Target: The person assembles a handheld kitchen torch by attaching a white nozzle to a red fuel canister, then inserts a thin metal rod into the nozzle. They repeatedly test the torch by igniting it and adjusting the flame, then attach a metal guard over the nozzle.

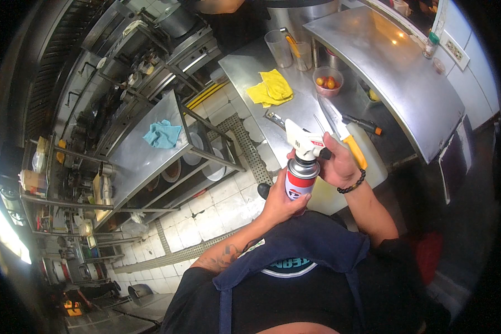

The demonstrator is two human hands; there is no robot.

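Observation:
In front of my chest I hold a blowtorch: a gas canister in red and white with a white torch head on top. My left hand is wrapped round the canister body. Closed on the back of the torch head, by its dark knob, is my right hand, with a beaded bracelet at the wrist. The metal nozzle points away to the far left, over the table edge. Just beyond my right hand, a knife with a yellow handle lies on a white cutting board.
On the steel table lie a yellow cloth, a tub of small tomatoes, clear jugs and a black tool with an orange tip. A raised steel shelf overhangs the right. Across the tiled floor, a blue cloth lies on another counter.

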